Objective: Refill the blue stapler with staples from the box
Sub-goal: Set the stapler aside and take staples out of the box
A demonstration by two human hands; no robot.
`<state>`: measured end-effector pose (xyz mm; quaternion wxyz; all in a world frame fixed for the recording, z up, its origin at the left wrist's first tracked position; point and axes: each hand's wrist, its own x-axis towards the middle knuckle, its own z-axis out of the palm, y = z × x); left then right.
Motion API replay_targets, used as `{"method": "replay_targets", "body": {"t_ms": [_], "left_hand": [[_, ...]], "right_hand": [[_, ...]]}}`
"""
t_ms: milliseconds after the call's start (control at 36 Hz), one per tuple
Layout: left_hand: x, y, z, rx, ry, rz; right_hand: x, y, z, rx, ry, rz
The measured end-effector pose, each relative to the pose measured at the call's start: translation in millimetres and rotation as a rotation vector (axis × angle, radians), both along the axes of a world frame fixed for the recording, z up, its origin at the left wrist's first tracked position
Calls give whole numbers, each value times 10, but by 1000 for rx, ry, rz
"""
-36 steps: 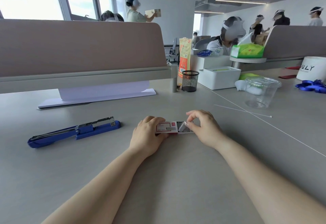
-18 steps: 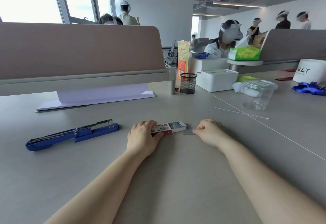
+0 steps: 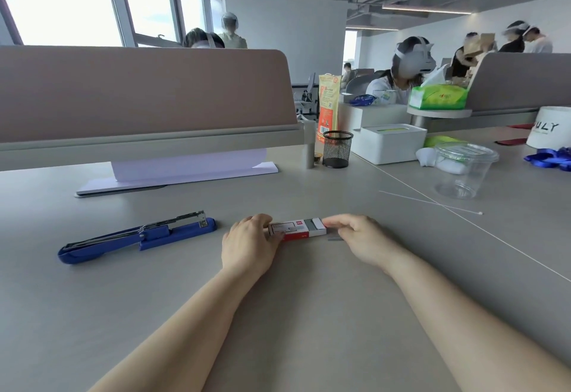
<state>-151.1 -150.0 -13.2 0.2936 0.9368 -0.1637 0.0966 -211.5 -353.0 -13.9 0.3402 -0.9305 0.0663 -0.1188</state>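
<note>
The blue stapler (image 3: 136, 237) lies on the grey desk to the left, swung open with its metal staple channel exposed. The small red and white staple box (image 3: 296, 229) lies at the middle of the desk, its inner tray slid partly out to the right. My left hand (image 3: 250, 245) grips the box's left end. My right hand (image 3: 360, 237) is at the box's right end, fingertips on the tray. A short grey strip of staples (image 3: 335, 239) lies loose on the desk just in front of the box, below my right fingers.
A desk divider (image 3: 142, 95) with a folded white sheet (image 3: 185, 172) stands behind the stapler. Back right are a black mesh pen cup (image 3: 337, 149), a white box (image 3: 389, 143), a clear plastic cup (image 3: 463, 172) and a thin white stick (image 3: 432, 203). People work at other desks.
My right hand took a staple strip from the box, laid it on the desk, and has gone back to the box's right end. My left hand stayed on the box.
</note>
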Motion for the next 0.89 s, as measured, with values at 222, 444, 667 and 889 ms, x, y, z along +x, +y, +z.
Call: {"method": "replay_targets", "body": {"t_ms": [222, 444, 667, 889], "left_hand": [[28, -40, -13, -19, -6, -17], [51, -11, -42, -24, -7, -44], [94, -9, -55, -68, 17, -52], [96, -50, -79, -50, -1, -65]], "right_hand": [[-5, 90, 32, -87, -35, 56], [-25, 131, 17, -313, -26, -2], [-15, 184, 16, -332, -33, 33], [-25, 87, 5, -240, -40, 59]]}}
